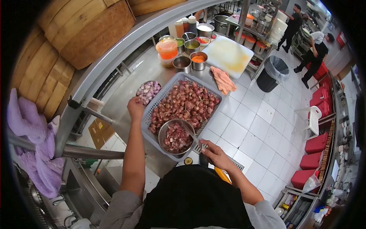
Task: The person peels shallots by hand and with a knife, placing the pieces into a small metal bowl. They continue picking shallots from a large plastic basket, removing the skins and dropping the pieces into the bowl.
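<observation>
A grey plastic basket (146,131) full of unpeeled red shallots (187,100) sits on the steel counter before me. On its near end rests a metal bowl (161,134) holding reddish shallot skins (176,139). My right hand (214,153) grips what looks like a knife (189,130), its blade slanting over that bowl. At the basket's far left stands a small bowl of peeled purple shallots (148,91). My left hand (136,108) is at this bowl's near edge, fingers curled together; what they pinch, if anything, is hidden.
Beyond the basket are metal sauce pots (182,64), an orange-filled tub (167,49), a white cutting board (228,55) and an orange cloth (223,80). A lined black bin (270,78) stands on the tiled floor. Two people work at the far right.
</observation>
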